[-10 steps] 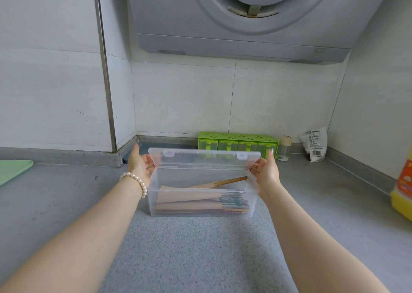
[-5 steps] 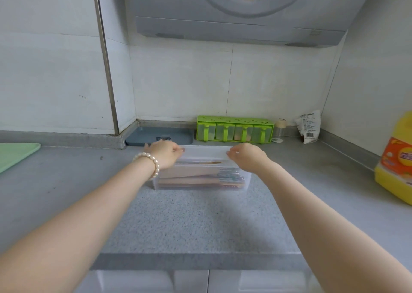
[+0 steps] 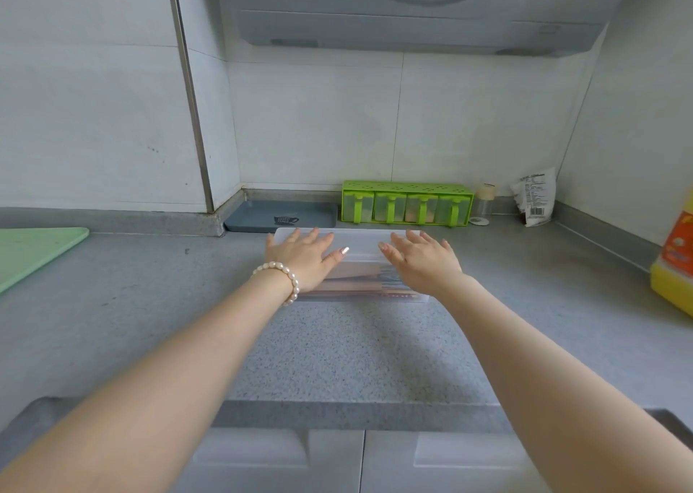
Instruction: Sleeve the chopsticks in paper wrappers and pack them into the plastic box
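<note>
A: Clear plastic box [image 3: 358, 247] w/ sleeved chopsticks [image 3: 360, 282] – loc?
B: On grey countertop [image 3: 337, 350], lid down.
A: Hands?
B: Left hand [image 3: 302, 258] & right hand [image 3: 422, 262] flat on lid, fingers straight, gripping nothing.

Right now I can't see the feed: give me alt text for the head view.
Both hands, left and right, rest flat with straight fingers on the closed lid of the clear plastic box, sleeved chopsticks visible inside. Behind it stand a green spice rack and grey tray.
</note>
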Motion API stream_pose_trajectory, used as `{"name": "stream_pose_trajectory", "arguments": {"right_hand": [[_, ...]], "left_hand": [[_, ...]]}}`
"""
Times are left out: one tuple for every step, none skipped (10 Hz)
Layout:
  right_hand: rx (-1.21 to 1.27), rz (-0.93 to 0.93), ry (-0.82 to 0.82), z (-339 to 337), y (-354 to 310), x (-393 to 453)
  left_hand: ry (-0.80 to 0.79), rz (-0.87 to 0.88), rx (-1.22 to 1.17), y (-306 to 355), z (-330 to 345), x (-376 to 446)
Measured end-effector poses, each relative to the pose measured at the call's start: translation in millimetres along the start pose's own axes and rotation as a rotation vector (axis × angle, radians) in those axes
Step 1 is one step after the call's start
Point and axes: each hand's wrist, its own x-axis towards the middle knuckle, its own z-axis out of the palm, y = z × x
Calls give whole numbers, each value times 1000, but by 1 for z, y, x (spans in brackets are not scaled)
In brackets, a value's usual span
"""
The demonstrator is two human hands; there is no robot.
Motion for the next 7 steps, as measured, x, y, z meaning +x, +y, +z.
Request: {"name": "stream_pose_trajectory", "arguments": {"right_hand": [[-67,11,-5,3,0,2],[-121,23,-32,4,2,11],[-112,43,-39,4,1,14],[-106,54,-27,5,3,17],[-84,45,-29,2,4,17],[7,15,-17,4,7,17],[251,-17,15,-6,10,9]], "left_hand": [[2,-11,10,3,2,4],[33,-13,10,3,5,12],[17,-25,14,3,4,15],[45,-60,-12,9,6,14],[67,-91,-62,14,8,13],[43,-98,-91,12,8,11],[42,-86,-76,15,4,9]]}}
